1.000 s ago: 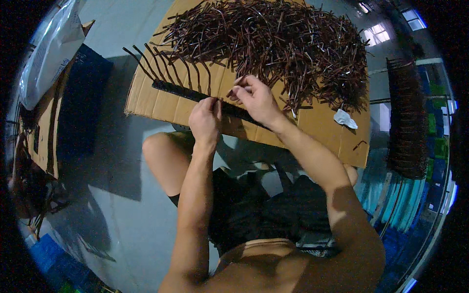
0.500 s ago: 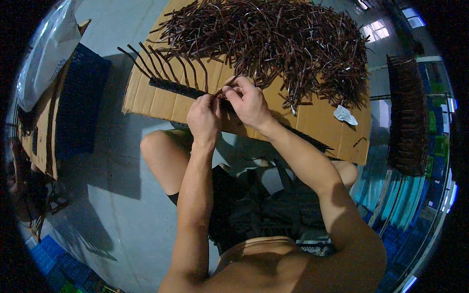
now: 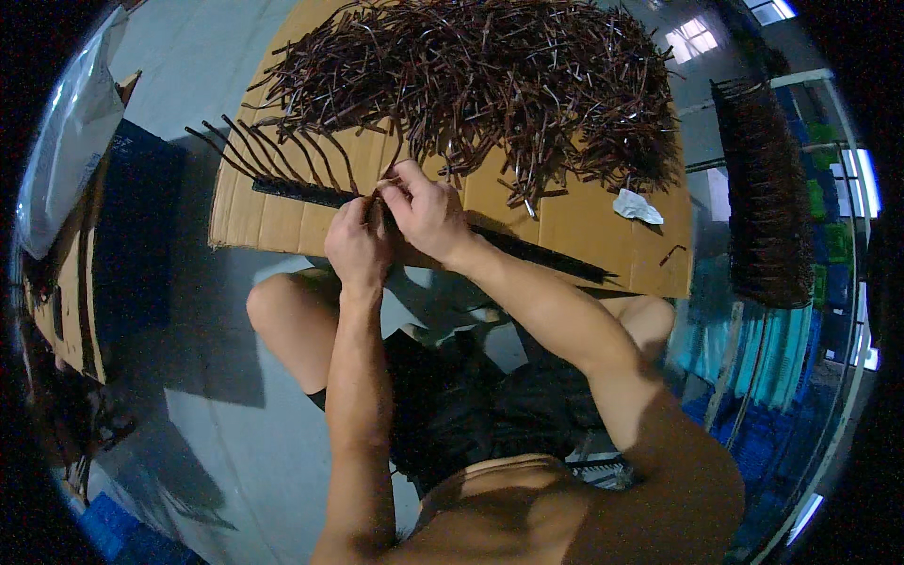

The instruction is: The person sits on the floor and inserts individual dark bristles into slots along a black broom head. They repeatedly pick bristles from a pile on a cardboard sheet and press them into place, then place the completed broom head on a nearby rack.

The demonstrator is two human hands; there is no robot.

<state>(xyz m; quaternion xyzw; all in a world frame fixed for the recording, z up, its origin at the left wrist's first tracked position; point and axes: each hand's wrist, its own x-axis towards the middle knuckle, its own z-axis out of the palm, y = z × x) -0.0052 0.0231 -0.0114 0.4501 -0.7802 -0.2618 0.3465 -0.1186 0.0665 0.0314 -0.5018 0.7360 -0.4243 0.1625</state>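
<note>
A long black strip (image 3: 299, 191) runs across the near part of the cardboard sheet (image 3: 650, 259). Several thin brown bent rods (image 3: 282, 151) stand in a row along its left part, tips pointing away from me. My left hand (image 3: 360, 243) is closed at the strip's middle, just right of that row, its fingertips pinched. Beside it, my right hand (image 3: 424, 212) pinches another brown rod (image 3: 397, 146), whose far end rises above my fingers. The fingers hide where this rod meets the strip and what exactly my left hand grips.
A large heap of loose brown rods (image 3: 471, 75) covers the cardboard's far side. Crumpled white paper (image 3: 637, 206) and one stray rod (image 3: 672, 254) lie at the right. A dark blue box (image 3: 146, 226) stands left; a rack of hanging brown rods (image 3: 767, 193) stands right.
The view has shifted, so the scene sits slightly further left. The rod at my right hand now stands up above the fingers, where before it lay lower across them.
</note>
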